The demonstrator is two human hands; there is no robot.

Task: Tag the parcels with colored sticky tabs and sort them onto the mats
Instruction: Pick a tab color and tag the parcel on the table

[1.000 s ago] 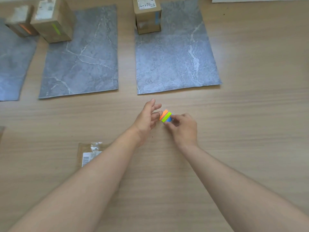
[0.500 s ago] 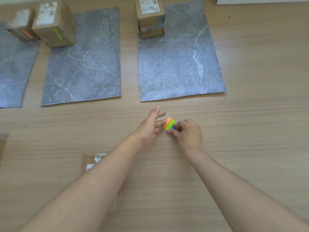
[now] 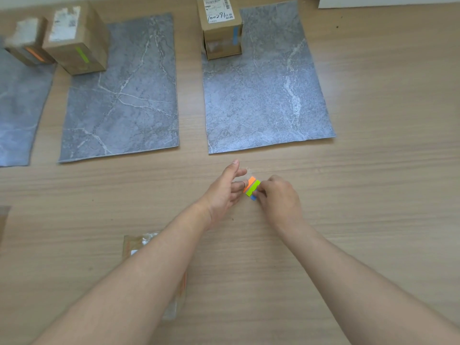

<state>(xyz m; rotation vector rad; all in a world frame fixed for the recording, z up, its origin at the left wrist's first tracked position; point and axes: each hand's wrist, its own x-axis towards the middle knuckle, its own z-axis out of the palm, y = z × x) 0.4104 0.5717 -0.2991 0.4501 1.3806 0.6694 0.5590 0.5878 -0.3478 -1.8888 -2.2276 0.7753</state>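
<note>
A small pad of sticky tabs (image 3: 252,187) with orange, green and blue strips lies on the wooden table between my hands. My left hand (image 3: 225,192) touches its left edge with straight fingers. My right hand (image 3: 280,199) has its fingers curled over the pad's right side, pinching at the tabs. A flat parcel in a clear bag (image 3: 139,245) lies under my left forearm, mostly hidden. Three cardboard boxes stand at the far ends of grey mats: one with an orange tab (image 3: 27,46), one with a green tab (image 3: 77,43), one with a blue tab (image 3: 220,28).
Three grey marble-pattern mats lie side by side: left (image 3: 17,108), middle (image 3: 124,100) and right (image 3: 268,90). A brown edge of another object (image 3: 3,220) shows at the far left. A white object (image 3: 388,1) sits at the top right.
My right fingers have curled further over the tab pad. The view has drifted slightly; both hands stay at the pad.
</note>
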